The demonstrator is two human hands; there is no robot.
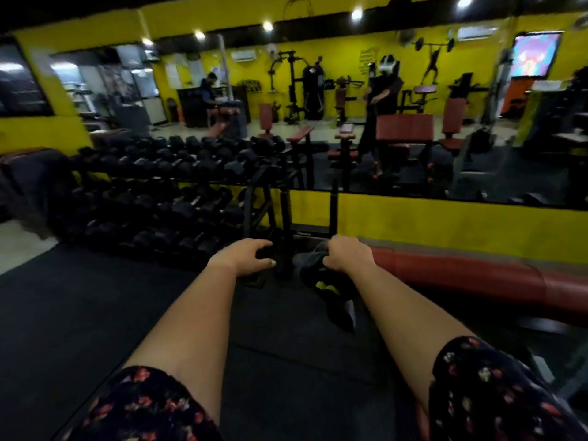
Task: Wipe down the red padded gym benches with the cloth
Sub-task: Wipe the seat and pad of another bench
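Note:
A dark cloth (321,281) with a bit of yellow hangs from my right hand (348,254), which grips its top in a fist in front of me. To the right of that hand lies a red padded bench (477,278), long and low, running toward the right edge. My left hand (246,256) hovers to the left of the cloth with loosely curled fingers and holds nothing. The whole frame is blurred.
A black dumbbell rack (165,189) fills the left middle. A black metal stand (286,218) rises just beyond my hands. A wall mirror (413,122) above a yellow wall band reflects other red benches, machines and people. Dark rubber flooring (79,313) lies below.

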